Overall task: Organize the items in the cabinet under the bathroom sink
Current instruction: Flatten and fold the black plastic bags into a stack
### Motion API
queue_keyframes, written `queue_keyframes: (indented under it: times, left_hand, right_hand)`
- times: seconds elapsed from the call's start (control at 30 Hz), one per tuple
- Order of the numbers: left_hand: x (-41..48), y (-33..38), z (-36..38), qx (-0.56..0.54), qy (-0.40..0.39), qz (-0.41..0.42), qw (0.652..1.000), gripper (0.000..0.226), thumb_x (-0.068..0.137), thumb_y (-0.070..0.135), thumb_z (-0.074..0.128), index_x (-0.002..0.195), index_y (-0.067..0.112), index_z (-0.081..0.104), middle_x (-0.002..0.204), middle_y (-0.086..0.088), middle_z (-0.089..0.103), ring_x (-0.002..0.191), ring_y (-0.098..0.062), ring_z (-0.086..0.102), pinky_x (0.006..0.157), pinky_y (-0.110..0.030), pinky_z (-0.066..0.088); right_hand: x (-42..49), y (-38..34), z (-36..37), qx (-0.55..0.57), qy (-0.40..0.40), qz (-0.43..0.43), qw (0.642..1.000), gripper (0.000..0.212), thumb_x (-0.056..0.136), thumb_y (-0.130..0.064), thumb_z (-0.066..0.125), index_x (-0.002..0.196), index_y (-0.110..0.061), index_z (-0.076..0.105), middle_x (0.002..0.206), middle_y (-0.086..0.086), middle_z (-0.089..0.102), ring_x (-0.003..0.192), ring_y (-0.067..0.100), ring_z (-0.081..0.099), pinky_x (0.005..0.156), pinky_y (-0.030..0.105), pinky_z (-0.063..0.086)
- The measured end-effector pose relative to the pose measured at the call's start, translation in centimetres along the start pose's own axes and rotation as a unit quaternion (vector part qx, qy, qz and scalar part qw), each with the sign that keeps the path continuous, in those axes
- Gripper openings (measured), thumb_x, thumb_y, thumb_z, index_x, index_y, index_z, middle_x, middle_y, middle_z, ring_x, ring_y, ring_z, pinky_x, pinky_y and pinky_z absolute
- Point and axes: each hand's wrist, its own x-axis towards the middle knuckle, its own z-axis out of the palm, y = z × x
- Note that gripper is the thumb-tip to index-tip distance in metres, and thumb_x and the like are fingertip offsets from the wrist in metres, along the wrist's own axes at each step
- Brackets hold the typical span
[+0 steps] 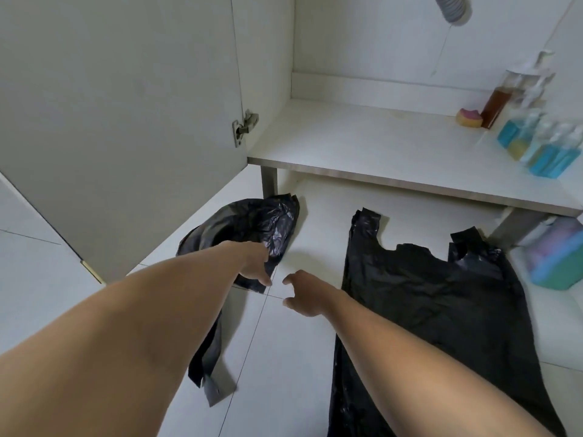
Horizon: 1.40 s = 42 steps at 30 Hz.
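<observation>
1. Nearest to you, your right hand (304,293) hovers over the bare floor tile (277,357) with its fingers curled but spread, holding nothing.
2. Just beyond it, your left hand (257,264) lies on the crumpled black plastic bag (252,225); the fingers look extended and I cannot tell whether they pinch the film or only rest on it.
3. To your right, a flattened black vest-style bag (426,304) lies spread on the floor with its handles pointing toward the cabinet.
4. Expect both bags to be very light, limp and slippery. They will likely sag and slide, so gather the crumpled one by a bunched edge or its trailing handle strip (205,367).
5. Farther on, the cabinet shelf (362,143) carries a row of pump bottles (536,143) and a pink-topped sponge (469,117) at its right end, with the open cabinet door (126,121) to your left.
6. Beside the shelf's right leg, a pastel pack (558,257) sits on the floor.
</observation>
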Motion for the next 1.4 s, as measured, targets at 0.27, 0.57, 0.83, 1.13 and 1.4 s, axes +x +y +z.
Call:
queue_keyframes:
  times: [0.27, 0.57, 0.83, 1.13, 1.4]
  left_hand:
    - [2.8, -2.2, 4.2, -0.11, -0.026, -0.006, 0.994, 0.095, 0.088, 0.035, 0.072, 0.158, 0.011, 0.014, 0.153, -0.01, 0.042, 0.135, -0.028, 0.046, 0.111, -0.036, 0.038]
    - [3.9, -3.6, 6.8, -0.101, -0.056, -0.008, 0.993, 0.073, 0.062, 0.045, 0.087, 0.126, 0.027, 0.057, 0.12, 0.003, 0.064, 0.101, -0.02, 0.061, 0.09, -0.032, 0.053]
    - [1.2, -3.4, 2.3, -0.105, -0.013, -0.03, 0.994, 0.027, 0.076, 0.029, 0.068, 0.094, 0.01, 0.072, 0.085, -0.004, 0.069, 0.084, -0.025, 0.065, 0.075, -0.033, 0.053]
    - [-3.6, 0.7, -7.2, -0.35, 0.235, 0.02, 0.906, 0.014, 0.089, 0.008, 0.052, 0.088, 0.0, 0.063, 0.075, -0.009, 0.056, 0.07, -0.022, 0.05, 0.06, -0.028, 0.038]
    - [-11.6, 7.3, -18.0, -0.423, 0.404, 0.122, 0.802, 0.019, 0.089, 0.02, 0.06, 0.098, 0.005, 0.068, 0.085, -0.004, 0.063, 0.071, -0.012, 0.054, 0.061, -0.026, 0.044]
  right_hand:
    - [6.2, 0.3, 0.4, -0.004, -0.01, 0.019, 1.0, 0.082, 0.092, -0.001, 0.046, 0.159, -0.031, 0.009, 0.167, -0.01, -0.008, 0.148, 0.031, 0.026, 0.116, 0.042, 0.032]
    - [7.6, 0.5, -0.1, -0.098, -0.003, 0.01, 0.995, 0.098, 0.088, 0.012, 0.048, 0.159, -0.035, 0.001, 0.167, -0.006, 0.0, 0.132, 0.033, 0.045, 0.096, 0.042, 0.045]
    - [4.6, 1.0, 0.7, -0.091, 0.066, 0.007, 0.994, 0.03, 0.097, -0.012, 0.05, 0.125, -0.011, 0.059, 0.127, 0.01, 0.052, 0.117, 0.035, 0.055, 0.089, 0.041, 0.048]
    - [-0.3, -0.1, -5.0, 0.107, 0.204, 0.019, 0.973, 0.009, 0.08, -0.026, 0.052, 0.089, -0.026, 0.053, 0.104, 0.007, 0.054, 0.092, 0.033, 0.058, 0.07, 0.041, 0.05]
    - [-6.9, 0.9, -12.7, 0.379, 0.254, 0.058, 0.888, 0.019, 0.095, -0.026, 0.058, 0.111, -0.017, 0.056, 0.093, 0.006, 0.066, 0.072, 0.03, 0.073, 0.048, 0.037, 0.058]
